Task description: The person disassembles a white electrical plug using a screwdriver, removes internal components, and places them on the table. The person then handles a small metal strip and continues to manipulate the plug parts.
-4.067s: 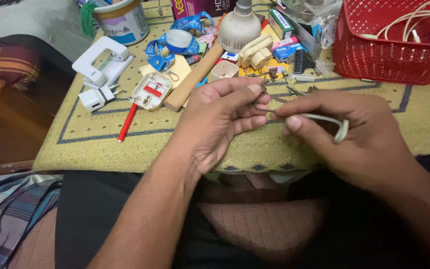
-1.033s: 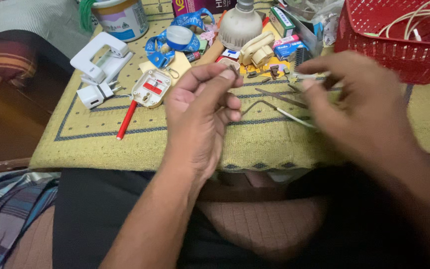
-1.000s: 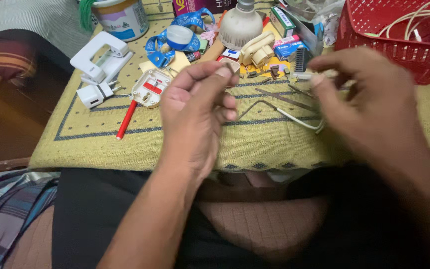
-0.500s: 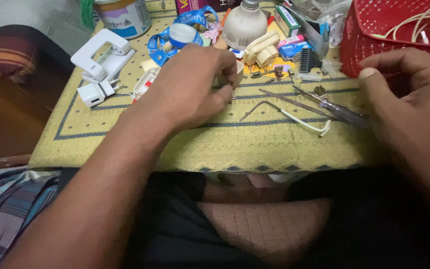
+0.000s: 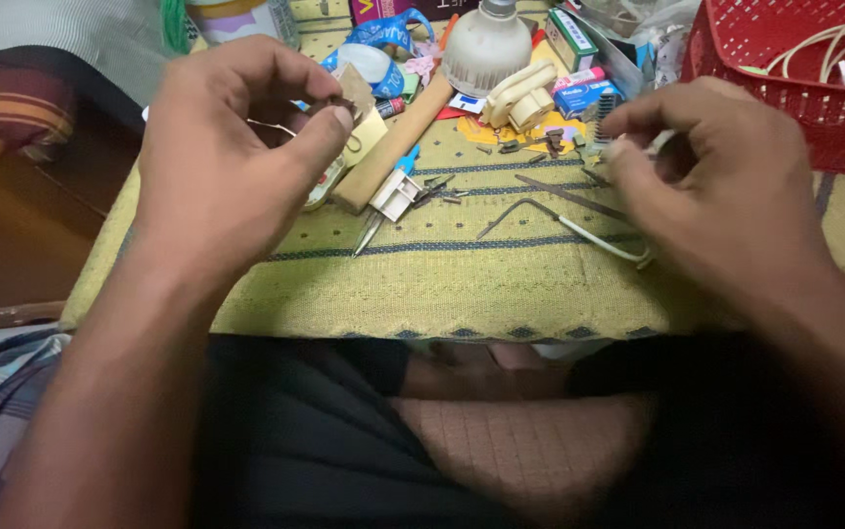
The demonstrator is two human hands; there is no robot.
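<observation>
Yellow woven mat [image 5: 462,284] carries the clutter; the left hand [image 5: 227,167] pinches a small dark part [image 5: 329,106] raised at upper left; the right hand [image 5: 726,186] is closed on a thin white piece [image 5: 659,142], and the white-sheathed wire [image 5: 579,223] lies crosswise just below-left of it, nearer the right hand.

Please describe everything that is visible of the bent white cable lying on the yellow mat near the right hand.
The white cable is a thin cord with a pale sheath and a dark, bare-looking end. It lies flat on the yellow woven mat, bent in a shallow angle: the dark end points toward the mat's front edge, and the white part runs to the right until it disappears under the right hand. Whether the hand touches it cannot be told. A thin dark metal tool lies just behind it.
</observation>
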